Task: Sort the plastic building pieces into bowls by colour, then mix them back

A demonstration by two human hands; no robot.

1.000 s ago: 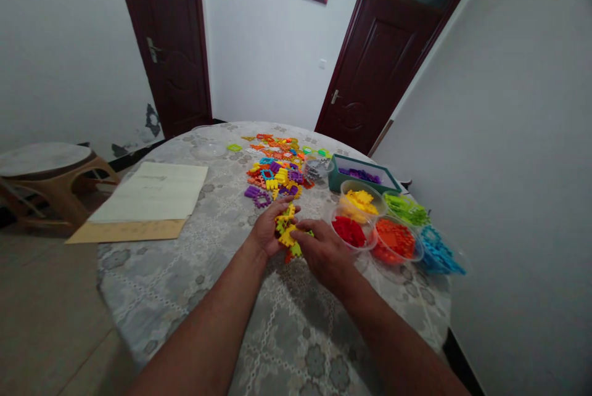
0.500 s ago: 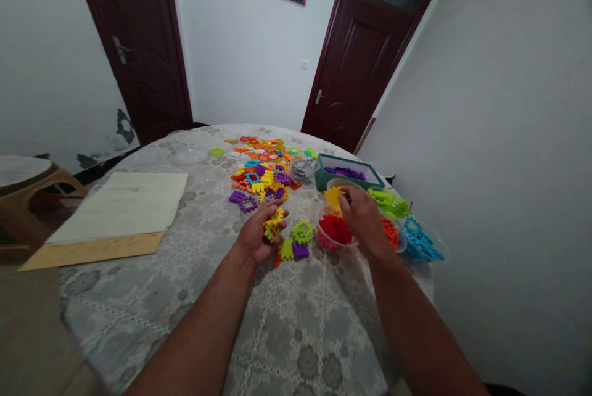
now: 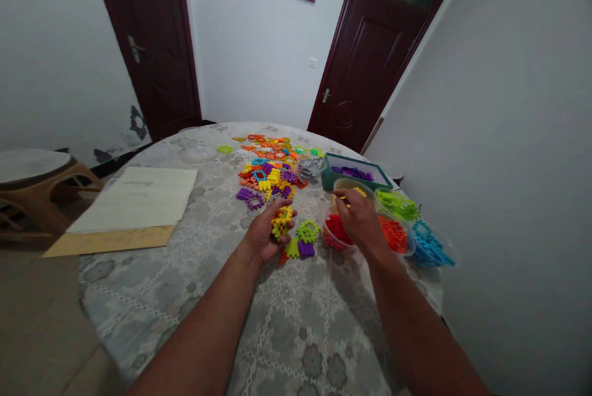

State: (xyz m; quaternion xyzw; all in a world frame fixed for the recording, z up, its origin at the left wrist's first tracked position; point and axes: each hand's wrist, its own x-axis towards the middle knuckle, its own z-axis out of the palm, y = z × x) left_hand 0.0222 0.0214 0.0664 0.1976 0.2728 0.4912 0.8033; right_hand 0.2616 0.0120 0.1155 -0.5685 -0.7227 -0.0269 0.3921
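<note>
My left hand [image 3: 266, 232] is closed around several yellow and yellow-green interlocking toy pieces [image 3: 282, 221], held above the patterned tablecloth. My right hand [image 3: 355, 214] hovers over the near edge of the bowl of yellow pieces [image 3: 363, 189], above the bowl of red pieces [image 3: 337, 231]. Its thumb and forefinger are apart, and no piece shows between them. Between the hands lie a green gear-edged piece [image 3: 308, 231], a yellow-green piece [image 3: 292, 248] and a purple piece [image 3: 306, 249]. An orange piece is partly hidden by my left hand.
A mixed heap of coloured pieces [image 3: 271, 180] lies farther back. At the right stand bowls of orange [image 3: 393, 235], blue [image 3: 430, 245] and lime pieces [image 3: 398, 205], a grey-piece bowl [image 3: 309, 168] and a green box [image 3: 328, 179]. Paper [image 3: 139, 195] lies left.
The yellow piece has left my right hand, which has dipped slightly over the bowls. My left hand keeps its pieces. The whole view has shifted a little.
</note>
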